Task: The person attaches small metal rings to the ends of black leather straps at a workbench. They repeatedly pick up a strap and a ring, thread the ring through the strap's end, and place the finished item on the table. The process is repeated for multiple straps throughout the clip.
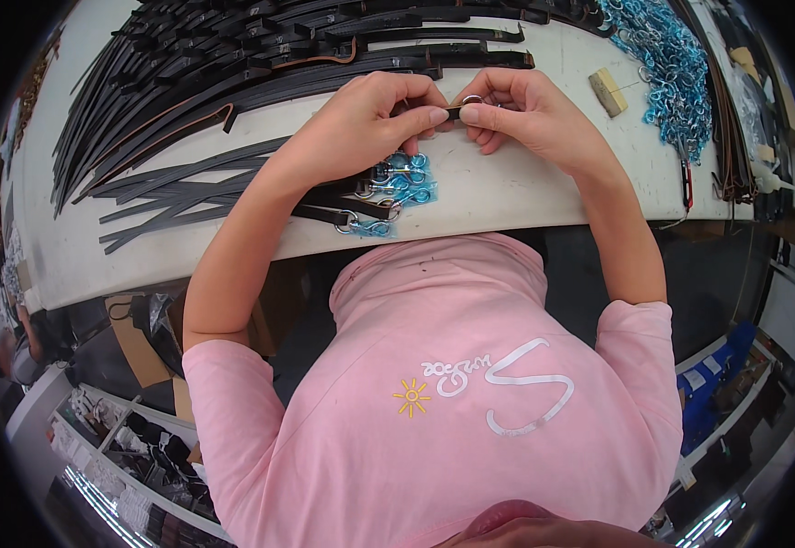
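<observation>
Both my hands are raised over the near part of the white table, fingertips almost meeting. My left hand (375, 119) pinches one end of a short dark strap piece (454, 113) between thumb and forefinger. On its other side my right hand (530, 114) pinches the same piece, beside a metal ring (472, 99). How the ring joins the strap is hidden by the fingers. Below my left wrist lie black straps (323, 214) with metal clasps (404, 189) partly wrapped in blue plastic film. Thin dark strips (178, 187) fan out to the left of them.
A large pile of black straps (233, 55) covers the far left of the table (507, 201). At far right is a heap of blue-wrapped metal chains (667, 68). A yellowish block (609, 92) and a red-handled tool (687, 187) lie nearby. Shelves (119, 438) stand behind me.
</observation>
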### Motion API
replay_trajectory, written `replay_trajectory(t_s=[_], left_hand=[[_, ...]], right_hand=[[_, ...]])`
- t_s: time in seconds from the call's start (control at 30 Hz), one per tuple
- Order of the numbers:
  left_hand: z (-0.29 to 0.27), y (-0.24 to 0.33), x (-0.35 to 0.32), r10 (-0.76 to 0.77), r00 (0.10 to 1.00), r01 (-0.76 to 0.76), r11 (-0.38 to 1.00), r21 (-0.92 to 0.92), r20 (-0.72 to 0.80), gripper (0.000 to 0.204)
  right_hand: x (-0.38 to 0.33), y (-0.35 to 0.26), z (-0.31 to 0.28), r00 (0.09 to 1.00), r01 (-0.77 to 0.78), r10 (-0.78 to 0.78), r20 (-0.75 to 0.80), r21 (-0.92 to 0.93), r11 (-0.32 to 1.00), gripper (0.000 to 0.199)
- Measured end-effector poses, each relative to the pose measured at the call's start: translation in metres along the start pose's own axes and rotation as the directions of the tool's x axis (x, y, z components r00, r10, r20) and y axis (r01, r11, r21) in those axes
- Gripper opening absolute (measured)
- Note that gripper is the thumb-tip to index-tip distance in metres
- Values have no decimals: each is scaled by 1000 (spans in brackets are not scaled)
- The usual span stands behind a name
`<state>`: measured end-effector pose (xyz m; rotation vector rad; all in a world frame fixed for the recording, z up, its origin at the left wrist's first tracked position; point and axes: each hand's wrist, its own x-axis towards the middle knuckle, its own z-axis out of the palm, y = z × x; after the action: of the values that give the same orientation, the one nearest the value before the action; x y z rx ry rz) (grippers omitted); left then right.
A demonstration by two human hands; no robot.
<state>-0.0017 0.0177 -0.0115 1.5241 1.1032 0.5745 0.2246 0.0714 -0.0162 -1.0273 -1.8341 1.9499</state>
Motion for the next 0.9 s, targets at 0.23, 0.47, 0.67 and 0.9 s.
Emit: replay_trajectory(t_s=[0.23, 0.47, 0.67, 0.9], left_hand=[[6, 4, 1, -105, 992, 92, 984, -156, -76, 18], [9, 0, -1, -69, 990, 47, 985, -168, -123, 19], [15, 8, -10, 367, 869, -230, 893, 387, -331, 19], [17, -2, -13, 645, 727, -342, 637, 691, -235, 16]], right_hand=[[-2, -1, -1, 1000, -2, 2, -2, -1, 1000, 22], [-3, -7, 4, 999, -14, 12, -43, -45, 999, 23], [-4, -9, 1, 998, -48, 52, -26, 142, 989, 23], [-7, -10, 2, 998, -57, 55, 16, 254, 966, 22]])
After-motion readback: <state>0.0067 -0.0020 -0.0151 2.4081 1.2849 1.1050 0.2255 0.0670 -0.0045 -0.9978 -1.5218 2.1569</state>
